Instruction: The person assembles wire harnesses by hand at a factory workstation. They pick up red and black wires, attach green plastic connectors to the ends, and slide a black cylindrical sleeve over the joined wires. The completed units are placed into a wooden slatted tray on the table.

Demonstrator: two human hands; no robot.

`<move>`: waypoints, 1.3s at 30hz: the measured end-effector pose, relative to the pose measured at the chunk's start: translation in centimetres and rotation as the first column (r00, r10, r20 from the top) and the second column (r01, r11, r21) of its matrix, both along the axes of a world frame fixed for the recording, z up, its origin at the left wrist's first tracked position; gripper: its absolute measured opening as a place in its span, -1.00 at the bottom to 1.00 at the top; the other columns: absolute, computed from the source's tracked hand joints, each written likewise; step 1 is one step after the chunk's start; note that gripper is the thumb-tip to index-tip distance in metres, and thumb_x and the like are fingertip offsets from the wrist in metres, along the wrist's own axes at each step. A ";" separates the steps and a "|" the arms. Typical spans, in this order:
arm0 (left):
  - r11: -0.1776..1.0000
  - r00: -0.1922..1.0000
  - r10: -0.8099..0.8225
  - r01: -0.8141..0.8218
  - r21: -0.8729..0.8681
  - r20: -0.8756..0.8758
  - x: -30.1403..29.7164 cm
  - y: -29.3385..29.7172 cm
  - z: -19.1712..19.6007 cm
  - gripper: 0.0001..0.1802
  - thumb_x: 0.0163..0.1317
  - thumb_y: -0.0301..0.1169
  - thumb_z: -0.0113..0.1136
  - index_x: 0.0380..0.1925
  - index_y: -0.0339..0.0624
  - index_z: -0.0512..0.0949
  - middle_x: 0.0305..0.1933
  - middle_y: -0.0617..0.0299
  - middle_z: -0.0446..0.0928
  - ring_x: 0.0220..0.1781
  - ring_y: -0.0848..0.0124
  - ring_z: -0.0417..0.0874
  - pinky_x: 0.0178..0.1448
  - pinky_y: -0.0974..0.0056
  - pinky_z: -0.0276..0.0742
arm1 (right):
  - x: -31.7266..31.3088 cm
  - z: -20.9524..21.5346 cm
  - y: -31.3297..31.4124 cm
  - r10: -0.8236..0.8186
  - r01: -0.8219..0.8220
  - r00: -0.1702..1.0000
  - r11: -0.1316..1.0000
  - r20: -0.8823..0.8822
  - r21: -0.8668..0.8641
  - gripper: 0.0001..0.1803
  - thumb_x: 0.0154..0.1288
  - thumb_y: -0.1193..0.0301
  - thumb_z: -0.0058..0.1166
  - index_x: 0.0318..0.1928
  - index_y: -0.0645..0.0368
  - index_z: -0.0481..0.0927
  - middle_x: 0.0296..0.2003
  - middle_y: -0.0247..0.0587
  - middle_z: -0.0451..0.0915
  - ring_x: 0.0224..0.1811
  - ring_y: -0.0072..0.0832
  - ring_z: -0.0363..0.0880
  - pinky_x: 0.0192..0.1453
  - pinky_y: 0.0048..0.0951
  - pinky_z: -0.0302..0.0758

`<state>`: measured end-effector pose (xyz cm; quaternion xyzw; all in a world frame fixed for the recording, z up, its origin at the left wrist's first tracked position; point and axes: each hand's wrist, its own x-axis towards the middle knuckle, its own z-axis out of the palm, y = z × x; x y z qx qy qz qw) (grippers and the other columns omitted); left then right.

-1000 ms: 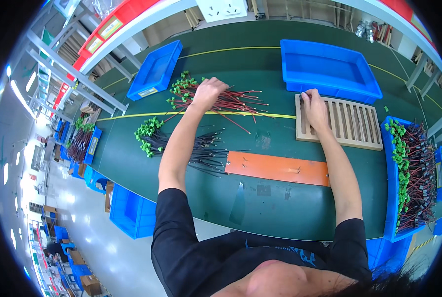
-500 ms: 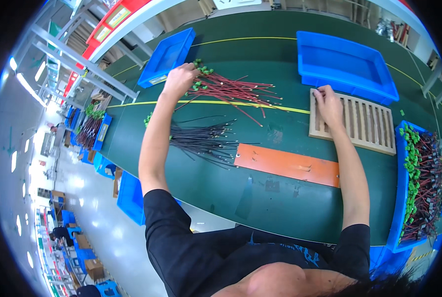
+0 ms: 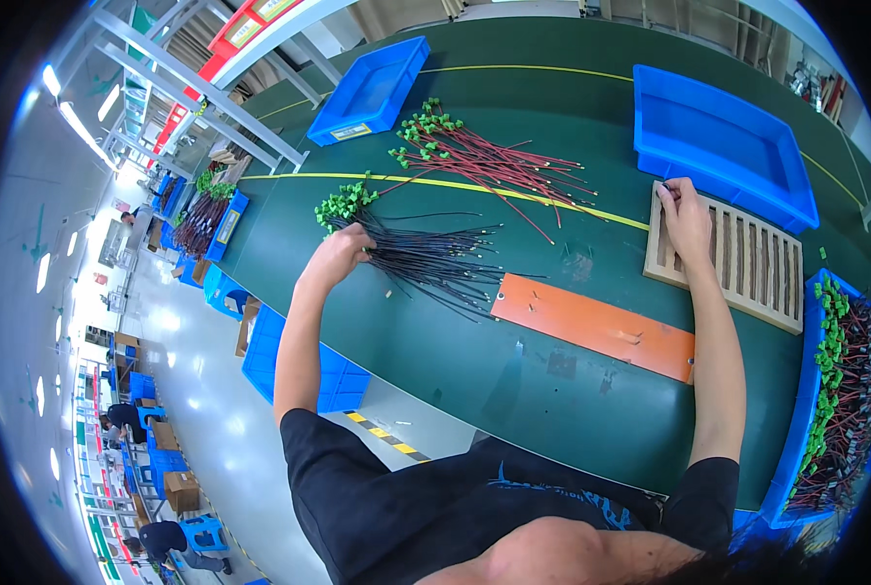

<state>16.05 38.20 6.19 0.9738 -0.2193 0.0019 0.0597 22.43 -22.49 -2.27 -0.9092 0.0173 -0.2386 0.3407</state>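
While the left hand (image 3: 338, 255) is bent over the near side of the black wires (image 3: 435, 261), its fingers are curled at their left part, just below the green connectors (image 3: 346, 203); whether it has closed on any wire, I cannot tell, because the fingertips are partly hidden. Taking this hand as the centre of the clock, with twelve toward the top of the view, the connectors of these wires sit at twelve, just beside the knuckles, and the wires spread out at three o'clock, with their bare tips fanned apart. The tips farthest from the hand come up to the left end of the orange plate (image 3: 591, 327), which lies between three and four o'clock. At two o'clock, a bundle of red wires (image 3: 499, 161) lies apart from the black one, its own green ends pointing to the upper left. The right hand (image 3: 687, 219) is well apart at three o'clock, with thumb and fingers brought together over the left end of the slotted wooden rack (image 3: 737, 255); I cannot tell if something is pinched there. From this right hand, a large blue tray (image 3: 718, 132) stands at one o'clock, and a blue bin (image 3: 799, 439) full of wires with green ends stands near five. A smaller blue container (image 3: 372, 88) is at twelve from the left hand, on the same green table (image 3: 435, 375).
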 end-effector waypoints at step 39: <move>0.917 0.898 -0.293 0.361 -0.168 0.330 -5.7 -24.2 5.1 -0.80 0.20 -0.50 0.40 -0.16 -0.23 0.72 -0.30 0.12 0.67 -0.18 0.16 0.70 -0.10 0.16 0.57 | -18.6 5.7 6.3 0.616 -0.206 0.787 0.222 0.027 0.953 -0.52 0.72 0.15 -0.13 0.14 0.36 0.63 -0.41 -0.44 0.48 -0.52 -0.76 0.15 -0.44 -0.62 0.13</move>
